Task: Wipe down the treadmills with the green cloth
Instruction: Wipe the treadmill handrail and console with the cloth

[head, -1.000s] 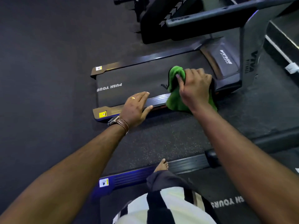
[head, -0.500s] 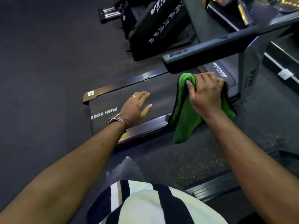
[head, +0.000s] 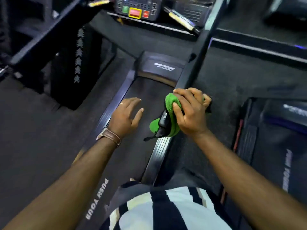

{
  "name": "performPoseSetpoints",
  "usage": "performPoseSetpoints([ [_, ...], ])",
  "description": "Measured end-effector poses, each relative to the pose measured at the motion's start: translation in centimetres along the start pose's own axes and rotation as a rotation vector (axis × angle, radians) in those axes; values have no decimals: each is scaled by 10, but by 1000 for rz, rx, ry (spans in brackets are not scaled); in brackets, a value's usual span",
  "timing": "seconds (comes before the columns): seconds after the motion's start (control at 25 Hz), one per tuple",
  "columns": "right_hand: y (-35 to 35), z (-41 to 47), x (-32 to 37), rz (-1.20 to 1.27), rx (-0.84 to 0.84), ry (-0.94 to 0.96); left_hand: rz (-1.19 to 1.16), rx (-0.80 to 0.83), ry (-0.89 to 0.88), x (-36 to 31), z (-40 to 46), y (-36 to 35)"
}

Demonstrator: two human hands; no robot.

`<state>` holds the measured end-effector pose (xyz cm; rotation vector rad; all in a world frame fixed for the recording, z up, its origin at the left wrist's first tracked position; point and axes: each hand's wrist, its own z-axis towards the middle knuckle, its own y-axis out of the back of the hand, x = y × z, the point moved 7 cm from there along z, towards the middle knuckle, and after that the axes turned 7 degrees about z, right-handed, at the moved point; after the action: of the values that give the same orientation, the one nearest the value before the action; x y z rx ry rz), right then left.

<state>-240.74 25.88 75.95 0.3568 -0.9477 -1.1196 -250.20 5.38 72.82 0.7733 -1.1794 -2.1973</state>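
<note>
The right hand (head: 189, 112) grips a bright green fleecy cloth (head: 171, 117), fingers curled round it and round the end of the black handrail (head: 197, 63) above the right side rail (head: 157, 151) of a black treadmill (head: 146, 90). The left hand (head: 126, 115) hovers over or rests on the dark belt near its left edge (contact cannot be told), fingers straight and slightly apart, a brown leather wristwatch (head: 109, 136) at the wrist. Dark speckled rubber floor (head: 232, 80) surrounds the machine; a console with coloured buttons (head: 137, 9) sits at the far end, and a second treadmill (head: 272, 143) stands to the right.
</note>
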Motion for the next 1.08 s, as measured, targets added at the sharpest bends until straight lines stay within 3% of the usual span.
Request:
performPoseSetpoints([
  [0.16,-44,1,-7,-30,-43,-403,-129,113,-190,21,82,-33],
  [0.36,-99,-22,-25,-80,156,-796,-219,216,-511,-19,144,-85],
  [0.6,-91,-23,-28,-97,62,-983,-425,365,-903,-64,158,-124],
  [0.72,-85,-40,-8,-239,-5,-1107,-467,413,-1043,-73,167,-144],
  [0.88,-91,-19,7,-524,71,-984,-621,400,-1177,-72,181,-159],
  [0.92,-90,-14,-1,-460,95,-1046,-673,402,-1187,-71,182,-161],
  [1.0,-83,-38,-28,-147,28,-1380,-763,408,-1169,-69,186,-164],
  [1.08,-79,-79,-27,232,-281,-1736,-836,398,-1144,-66,189,-167],
])
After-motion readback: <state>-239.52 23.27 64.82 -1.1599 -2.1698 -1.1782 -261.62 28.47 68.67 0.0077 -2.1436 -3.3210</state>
